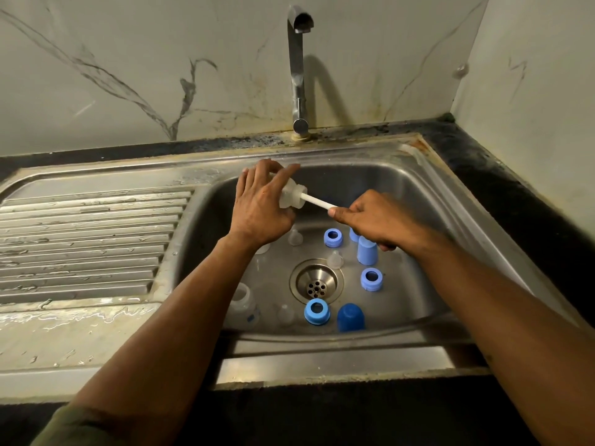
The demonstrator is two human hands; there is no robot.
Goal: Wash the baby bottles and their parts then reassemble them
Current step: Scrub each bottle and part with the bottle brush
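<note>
Far left: the ribbed drainboard (87, 239) is wet, w/ water streaks on the flat strip at its near edge.

Basin, near-left: a clear bottle (245, 304) sits beside your left forearm, neck up. Just right of it is a clear teat (285, 314), hard to make out.

Your left hand (260, 209) is over the far-left part of the sink (428, 201). Fingers and thumb are curled round a clear bottle body (291, 196), held tilted w/ its mouth toward the right. A white brush handle (317, 201) enters that mouth; the brush head is inside and cannot be judged.

Below that hand: a second clear teat (294, 237) on the basin floor. The tap (297, 72) stands at the far rim, no water running.

Centre: drain (316, 281). Far of it, a light blue ring (333, 237) and a third teat (335, 259). Near of it, a brighter blue ring (317, 311) and a dark blue cap (351, 317), dome up.

Your right hand (375, 222) is closed round the handle's right end, thumb tip on the shaft. Beneath it stands a light blue cap (367, 251), w/ another blue part partly hidden behind. Right of the drain: a third ring (372, 279).
</note>
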